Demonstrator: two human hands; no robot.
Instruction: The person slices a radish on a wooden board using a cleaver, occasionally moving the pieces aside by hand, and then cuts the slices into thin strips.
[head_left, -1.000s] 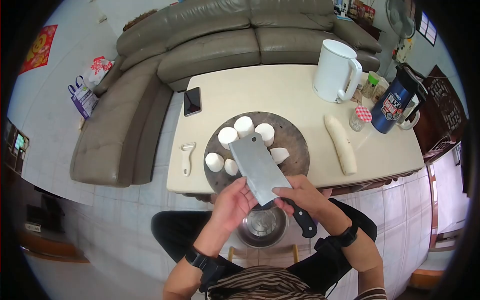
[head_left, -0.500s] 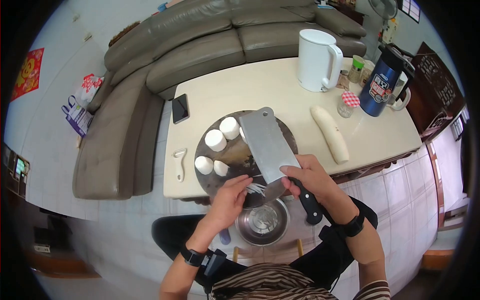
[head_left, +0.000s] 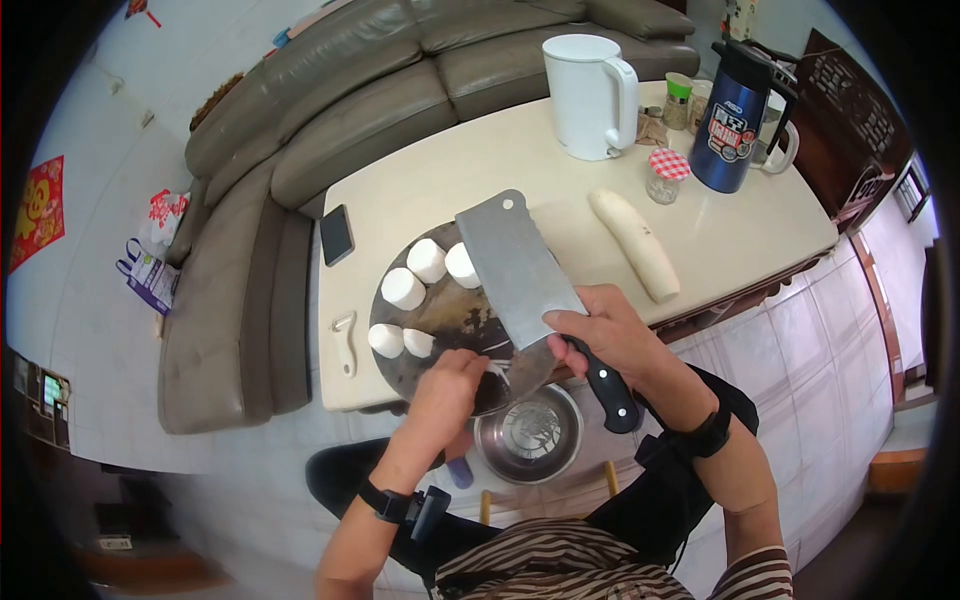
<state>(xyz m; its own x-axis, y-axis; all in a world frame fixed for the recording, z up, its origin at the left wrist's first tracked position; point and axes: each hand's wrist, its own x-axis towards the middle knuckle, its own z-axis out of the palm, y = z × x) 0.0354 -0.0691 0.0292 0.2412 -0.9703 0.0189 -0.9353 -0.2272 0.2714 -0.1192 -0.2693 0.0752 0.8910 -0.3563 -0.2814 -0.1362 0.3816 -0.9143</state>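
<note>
My right hand [head_left: 610,332] grips a cleaver [head_left: 520,270] at the base of its black handle. Its broad blade is tilted over the round chopping board [head_left: 455,315], pointing away from me. My left hand [head_left: 452,390] is closed, fingers bent together against thin white radish shreds [head_left: 497,373] at the board's near edge. Part of the shreds is hidden under the fingers. Several white radish chunks [head_left: 403,289] stand on the far and left parts of the board. Below that near edge sits a steel bowl [head_left: 487,447], with pale strands showing inside.
A long white radish [head_left: 637,247] lies right of the board. A peeler [head_left: 344,345] and a phone [head_left: 337,236] are on the left side of the table [head_left: 440,150]. Farther back stand a white kettle [head_left: 582,100], a red-lidded jar [head_left: 666,178] and a blue flask [head_left: 727,125].
My left hand has turned, and its outstretched fingers have bent down over the shreds. The cleaver stays in my right hand above the board. The whole view has shifted and tilted slightly.
</note>
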